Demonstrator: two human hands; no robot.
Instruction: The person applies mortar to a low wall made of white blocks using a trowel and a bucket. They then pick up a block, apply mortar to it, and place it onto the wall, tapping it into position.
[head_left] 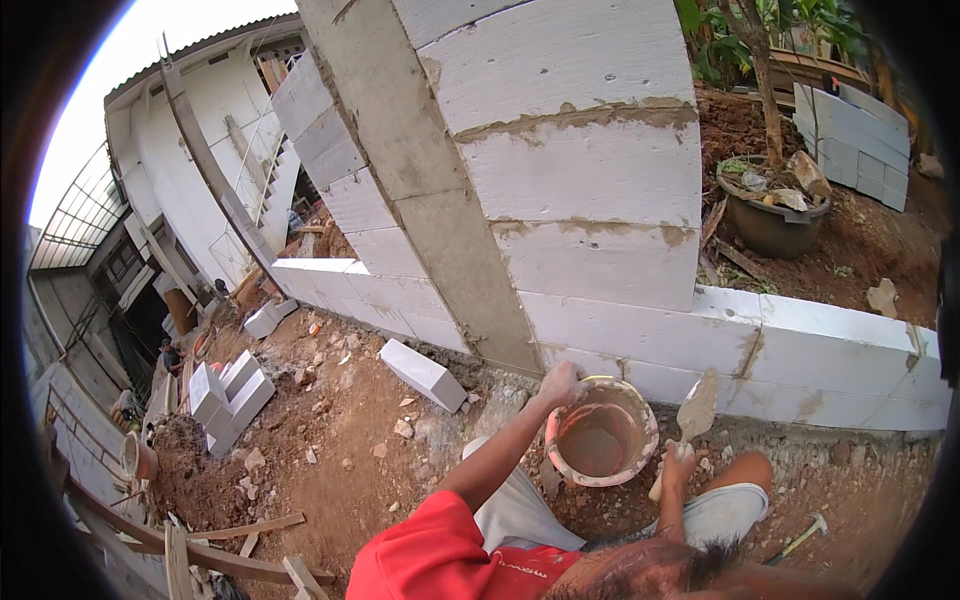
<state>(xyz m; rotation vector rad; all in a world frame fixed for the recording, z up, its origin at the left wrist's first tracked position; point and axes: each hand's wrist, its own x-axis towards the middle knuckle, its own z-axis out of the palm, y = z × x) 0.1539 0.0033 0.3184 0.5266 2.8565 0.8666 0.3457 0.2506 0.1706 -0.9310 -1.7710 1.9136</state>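
Note:
My left hand (565, 384) is closed at the far left edge of an orange bucket (553, 440), by its rim and handle. Wet grey-brown mortar (592, 446) lies inside the bucket. To the right of it, my right hand (679, 466) grips a pointing trowel (697, 408) by its handle, blade up, with mortar coating the blade. Just beyond the bucket stands a low course of white lightweight blocks (640, 350), with a taller block wall (590, 180) above it.
A grey concrete column (440, 210) rises beside the wall. Loose white blocks (423, 375) lie on the rubble-strewn soil at left, with timber pieces (245, 527) nearer. A hammer (800, 538) is at lower right. Behind the low wall stands a potted tree (775, 225). Another person (170, 355) is far left.

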